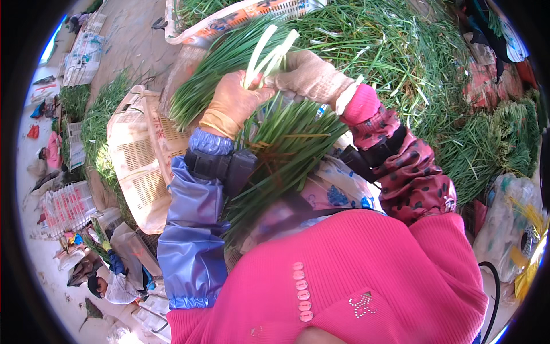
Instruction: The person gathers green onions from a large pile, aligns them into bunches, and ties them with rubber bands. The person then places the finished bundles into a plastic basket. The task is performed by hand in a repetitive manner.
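White-based stalks of leafy greens [268, 56] stick up between my two hands, their pale ends pointing away from me. My left hand [236, 96], in a thin orange glove, pinches them near the base. Close against it is my right hand [311, 77], in a beige knit glove, with its fingertips at the same stalks; whether it also grips them is hard to tell. Green leaves [288, 150] spread below the hands over my lap. A neat bundle of long green leaves [227, 64] lies just beyond my left hand.
A large heap of loose greens [386, 56] fills the far right. Plastic crates stand at the left [133, 159] and at the top [240, 19]. Stacked green bundles [511, 137] lie at the right, near a clear plastic bag [507, 223]. Another person [120, 286] is at the lower left.
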A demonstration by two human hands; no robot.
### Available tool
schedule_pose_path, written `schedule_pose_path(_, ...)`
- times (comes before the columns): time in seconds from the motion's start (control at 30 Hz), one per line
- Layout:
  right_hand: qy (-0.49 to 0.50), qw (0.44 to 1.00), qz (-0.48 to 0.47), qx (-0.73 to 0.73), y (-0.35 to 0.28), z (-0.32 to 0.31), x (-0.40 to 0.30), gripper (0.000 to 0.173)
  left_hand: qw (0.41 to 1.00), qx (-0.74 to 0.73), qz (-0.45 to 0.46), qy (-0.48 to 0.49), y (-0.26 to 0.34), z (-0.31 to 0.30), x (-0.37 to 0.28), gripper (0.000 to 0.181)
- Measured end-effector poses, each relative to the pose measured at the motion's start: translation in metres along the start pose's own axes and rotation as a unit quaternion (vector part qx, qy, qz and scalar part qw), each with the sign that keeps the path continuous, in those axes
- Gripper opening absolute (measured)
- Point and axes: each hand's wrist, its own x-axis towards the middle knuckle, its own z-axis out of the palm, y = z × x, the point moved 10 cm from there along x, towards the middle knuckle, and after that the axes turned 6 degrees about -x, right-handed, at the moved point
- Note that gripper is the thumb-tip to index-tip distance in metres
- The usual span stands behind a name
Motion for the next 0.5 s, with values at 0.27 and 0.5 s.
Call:
schedule_pose_path(0.27, -0.074, 0.997, 0.001, 0.005, 0.008, 0.001, -0.002, 0.028, 0.995, -0.102, 0.022, -0.008, 0.001, 0.006, 0.009, 0.057)
schedule_pose_path(0.5, 0.069, 0.977, -0.027, -0.198, -0.028, -0.048, -0.008, 0.031, 0.994, -0.004, -0.047, -0.095, -0.006, 0.002, 0.010, 0.035)
